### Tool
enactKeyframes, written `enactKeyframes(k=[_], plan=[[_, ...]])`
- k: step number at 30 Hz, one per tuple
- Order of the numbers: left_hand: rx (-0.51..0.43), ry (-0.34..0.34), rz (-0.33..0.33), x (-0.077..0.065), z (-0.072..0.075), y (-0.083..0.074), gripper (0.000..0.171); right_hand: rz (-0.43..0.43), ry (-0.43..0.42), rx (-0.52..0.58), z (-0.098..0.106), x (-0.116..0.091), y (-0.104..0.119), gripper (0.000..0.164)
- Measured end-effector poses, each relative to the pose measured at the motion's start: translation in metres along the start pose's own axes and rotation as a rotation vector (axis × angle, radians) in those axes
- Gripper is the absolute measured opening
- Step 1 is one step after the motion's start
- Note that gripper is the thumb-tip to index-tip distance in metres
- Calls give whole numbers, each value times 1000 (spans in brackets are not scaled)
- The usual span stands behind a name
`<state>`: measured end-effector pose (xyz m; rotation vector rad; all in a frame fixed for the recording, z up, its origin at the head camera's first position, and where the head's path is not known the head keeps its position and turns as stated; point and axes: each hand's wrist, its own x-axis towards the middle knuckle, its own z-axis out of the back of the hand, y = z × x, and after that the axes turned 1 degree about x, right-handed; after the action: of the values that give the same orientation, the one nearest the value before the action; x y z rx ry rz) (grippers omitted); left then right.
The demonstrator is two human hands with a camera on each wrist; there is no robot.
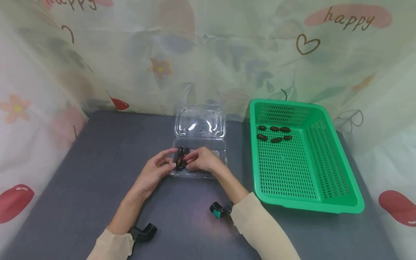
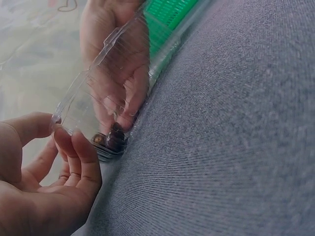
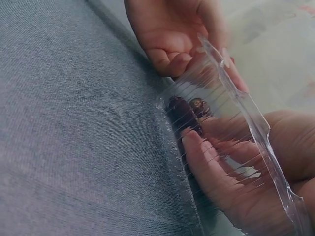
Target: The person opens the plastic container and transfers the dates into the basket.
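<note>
A clear plastic clamshell box (image 1: 201, 176) stands on the table with its lid (image 1: 199, 121) raised at the back. Several glossy dark-brown dates (image 1: 181, 151) lie together in its left part. My left hand (image 1: 152, 174) is at the box's left front corner, pinching the rim between thumb and fingers. Reaching inside from the right, my right hand (image 1: 205, 159) pinches a date (image 3: 184, 113) with thumb and fingertips, low among the others. Through the ribbed clear wall, the right wrist view shows another date (image 3: 199, 106) beside it.
To the right stands a green perforated plastic basket (image 1: 254, 162), with several dates (image 1: 274, 128) in two rows near its back left. The grey cloth-covered table (image 1: 107, 155) ends at a patterned curtain (image 1: 208, 65) behind and at both sides.
</note>
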<state>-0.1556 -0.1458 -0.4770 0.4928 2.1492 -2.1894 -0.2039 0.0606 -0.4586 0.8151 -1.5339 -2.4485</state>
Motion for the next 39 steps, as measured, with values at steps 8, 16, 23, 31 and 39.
enactKeyframes(k=[8,16,23,31,39], plan=[[-15,2,1,1,0,1,51,13,23,49,-5,3,-3,19],[-35,15,-13,1,1,3,52,47,29,-108,-6,2,-1,13],[-12,1,-14,0,1,2,51,70,33,-115,-5,0,1,15],[-7,-4,-16,0,-1,2,50,34,15,94,-3,-7,6,14],[-22,-10,-16,1,0,3,51,80,-62,142,2,-19,19,12]])
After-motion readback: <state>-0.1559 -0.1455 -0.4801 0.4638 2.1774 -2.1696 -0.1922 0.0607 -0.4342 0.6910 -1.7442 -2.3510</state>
